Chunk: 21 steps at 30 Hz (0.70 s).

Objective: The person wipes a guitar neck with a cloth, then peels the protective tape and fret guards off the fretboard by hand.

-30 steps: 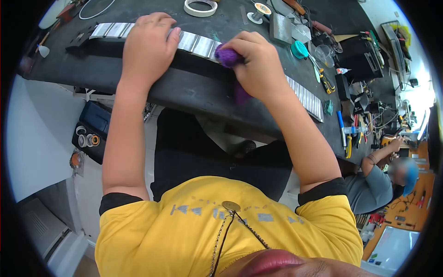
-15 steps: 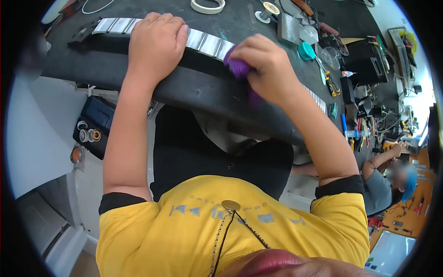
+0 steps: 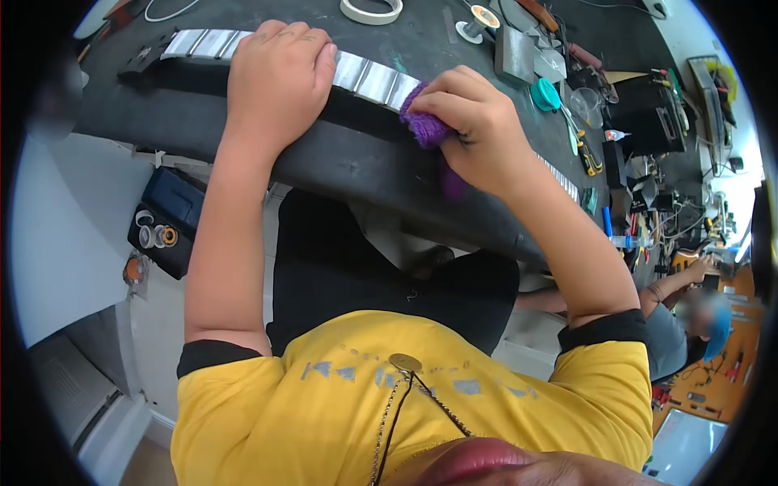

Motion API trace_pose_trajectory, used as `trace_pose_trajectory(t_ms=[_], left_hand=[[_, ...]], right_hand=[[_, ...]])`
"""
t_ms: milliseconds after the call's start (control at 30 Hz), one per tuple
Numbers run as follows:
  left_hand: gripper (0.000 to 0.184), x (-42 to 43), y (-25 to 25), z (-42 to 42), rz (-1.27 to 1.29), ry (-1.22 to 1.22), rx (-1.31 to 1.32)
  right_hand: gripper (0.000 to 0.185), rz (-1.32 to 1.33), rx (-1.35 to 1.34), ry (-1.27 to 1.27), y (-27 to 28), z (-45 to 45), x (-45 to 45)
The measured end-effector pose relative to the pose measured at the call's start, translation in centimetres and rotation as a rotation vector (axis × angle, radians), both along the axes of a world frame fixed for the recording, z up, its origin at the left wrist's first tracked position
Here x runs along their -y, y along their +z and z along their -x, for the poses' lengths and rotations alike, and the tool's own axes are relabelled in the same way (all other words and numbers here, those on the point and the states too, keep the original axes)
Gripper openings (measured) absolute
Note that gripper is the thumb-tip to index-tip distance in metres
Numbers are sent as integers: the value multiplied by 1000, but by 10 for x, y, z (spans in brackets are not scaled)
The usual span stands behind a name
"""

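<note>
Pinches purple cloth (image 3: 425, 127) snugly in right hand (image 3: 484, 125) against fretted neck (image 3: 373, 79), now slightly farther along from left hand (image 3: 279, 89), curled over neck with closure hidden, seemingly working lengthwise

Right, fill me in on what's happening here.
A person in a yellow shirt is working at a dark bench. The left hand lies over a long, silver-topped strip; the right hand holds a bunched purple cloth against it, farther right. A tape roll lies beyond.
</note>
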<state>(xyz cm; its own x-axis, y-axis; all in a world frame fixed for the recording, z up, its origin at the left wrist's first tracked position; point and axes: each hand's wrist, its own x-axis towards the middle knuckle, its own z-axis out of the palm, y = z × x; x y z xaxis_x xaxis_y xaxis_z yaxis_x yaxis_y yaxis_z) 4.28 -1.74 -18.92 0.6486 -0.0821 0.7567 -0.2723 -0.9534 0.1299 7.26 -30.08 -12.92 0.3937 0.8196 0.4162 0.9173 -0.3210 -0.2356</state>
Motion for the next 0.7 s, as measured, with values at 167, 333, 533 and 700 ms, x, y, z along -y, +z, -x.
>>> trace_pose_trajectory(t_ms=[167,333,533,700], left_hand=[[19,3,-3,3,20,-40,8],[18,2,-1,1,25,-39,11],[18,3,-1,2,12,-38,-2],[18,2,-1,1,17,-32,5]], right_hand=[[31,-32,112,-257,-7,-76,-8],[32,-64,71,-21,-2,-11,-34],[33,-21,-10,-39,-2,-27,-29],[33,-19,-48,-40,-2,-40,-28]])
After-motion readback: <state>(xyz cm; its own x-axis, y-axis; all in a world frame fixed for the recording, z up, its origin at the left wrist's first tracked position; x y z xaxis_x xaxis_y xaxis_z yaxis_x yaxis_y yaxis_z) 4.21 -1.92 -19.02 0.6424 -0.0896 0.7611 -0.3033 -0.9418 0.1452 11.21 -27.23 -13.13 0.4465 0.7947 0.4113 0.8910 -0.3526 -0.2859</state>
